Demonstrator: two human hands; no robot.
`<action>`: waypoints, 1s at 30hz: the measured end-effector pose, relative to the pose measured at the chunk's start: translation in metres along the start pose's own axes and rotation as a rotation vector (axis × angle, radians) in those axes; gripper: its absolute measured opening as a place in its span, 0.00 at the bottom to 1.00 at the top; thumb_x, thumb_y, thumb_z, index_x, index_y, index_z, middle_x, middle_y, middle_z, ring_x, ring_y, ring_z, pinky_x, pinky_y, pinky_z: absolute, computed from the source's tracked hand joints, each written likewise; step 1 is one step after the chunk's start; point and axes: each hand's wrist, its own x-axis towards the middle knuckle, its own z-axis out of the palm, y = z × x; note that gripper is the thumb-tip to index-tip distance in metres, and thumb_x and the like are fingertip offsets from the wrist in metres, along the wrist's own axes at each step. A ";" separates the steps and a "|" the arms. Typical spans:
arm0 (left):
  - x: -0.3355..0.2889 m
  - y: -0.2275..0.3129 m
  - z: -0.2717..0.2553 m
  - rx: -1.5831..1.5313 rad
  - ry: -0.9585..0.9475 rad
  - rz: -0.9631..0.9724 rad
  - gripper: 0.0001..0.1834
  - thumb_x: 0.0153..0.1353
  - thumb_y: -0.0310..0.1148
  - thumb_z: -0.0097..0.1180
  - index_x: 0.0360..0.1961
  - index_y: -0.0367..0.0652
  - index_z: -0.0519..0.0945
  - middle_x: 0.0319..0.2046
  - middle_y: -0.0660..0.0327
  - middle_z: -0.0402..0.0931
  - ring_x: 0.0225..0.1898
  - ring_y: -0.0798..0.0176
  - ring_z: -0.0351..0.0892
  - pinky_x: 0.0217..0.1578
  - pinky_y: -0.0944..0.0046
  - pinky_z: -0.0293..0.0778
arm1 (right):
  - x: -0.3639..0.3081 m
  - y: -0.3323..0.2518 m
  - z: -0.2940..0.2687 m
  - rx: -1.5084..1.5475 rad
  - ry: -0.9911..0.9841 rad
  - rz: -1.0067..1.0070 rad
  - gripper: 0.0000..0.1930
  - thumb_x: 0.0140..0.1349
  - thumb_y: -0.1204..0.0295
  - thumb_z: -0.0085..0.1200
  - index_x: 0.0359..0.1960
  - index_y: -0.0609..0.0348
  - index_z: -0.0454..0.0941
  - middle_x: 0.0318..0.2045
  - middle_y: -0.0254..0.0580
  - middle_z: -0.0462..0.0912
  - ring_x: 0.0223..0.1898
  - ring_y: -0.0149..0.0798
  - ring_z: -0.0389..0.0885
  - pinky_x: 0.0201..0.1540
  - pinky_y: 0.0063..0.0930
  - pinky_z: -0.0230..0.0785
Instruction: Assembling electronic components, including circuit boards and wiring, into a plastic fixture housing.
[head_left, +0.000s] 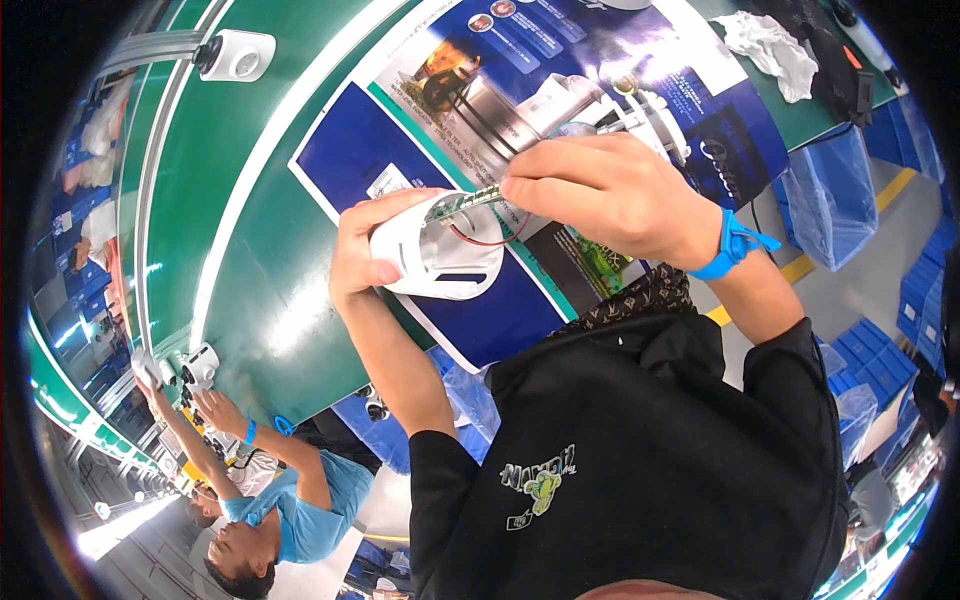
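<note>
My left hand (362,240) is wrapped round a white rounded plastic housing (455,265) with dark slots, its thumb lying on the near side. My right hand (615,195), with a blue band at the wrist, pinches the right end of a narrow green circuit board (465,204). The board slants over the housing's upper edge, its left end close to my left fingers. Thin red and black wires (485,240) loop between board and housing. Whether the board's left end sits inside the housing, I cannot tell.
Beneath my hands a printed blue sheet (350,140) covers part of the green table (270,265). A white camera-like unit (238,56) stands far left. A crumpled white cloth (770,50) and a blue bag (830,190) lie right. Another person (330,490) works at lower left.
</note>
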 end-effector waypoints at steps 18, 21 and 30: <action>0.001 0.010 0.004 0.113 0.065 -0.115 0.45 0.35 0.52 0.70 0.50 0.26 0.76 0.45 0.47 0.78 0.45 0.56 0.79 0.47 0.63 0.72 | 0.019 -0.011 -0.001 -0.159 -0.082 -0.037 0.07 0.46 0.72 0.54 0.25 0.57 0.69 0.21 0.38 0.70 0.23 0.40 0.78 0.22 0.33 0.72; 0.002 0.014 0.007 0.121 0.084 -0.142 0.45 0.36 0.53 0.69 0.50 0.26 0.75 0.45 0.47 0.78 0.45 0.56 0.79 0.48 0.63 0.72 | 0.019 -0.006 0.007 -0.183 -0.090 -0.047 0.06 0.47 0.73 0.54 0.26 0.57 0.70 0.20 0.38 0.72 0.23 0.41 0.79 0.22 0.33 0.73; 0.002 0.013 0.007 0.106 0.109 -0.186 0.45 0.39 0.54 0.68 0.51 0.27 0.75 0.43 0.49 0.79 0.44 0.58 0.79 0.46 0.63 0.71 | 0.034 0.019 0.013 -0.157 -0.223 -0.049 0.12 0.46 0.69 0.61 0.30 0.56 0.72 0.20 0.36 0.76 0.23 0.40 0.79 0.25 0.32 0.70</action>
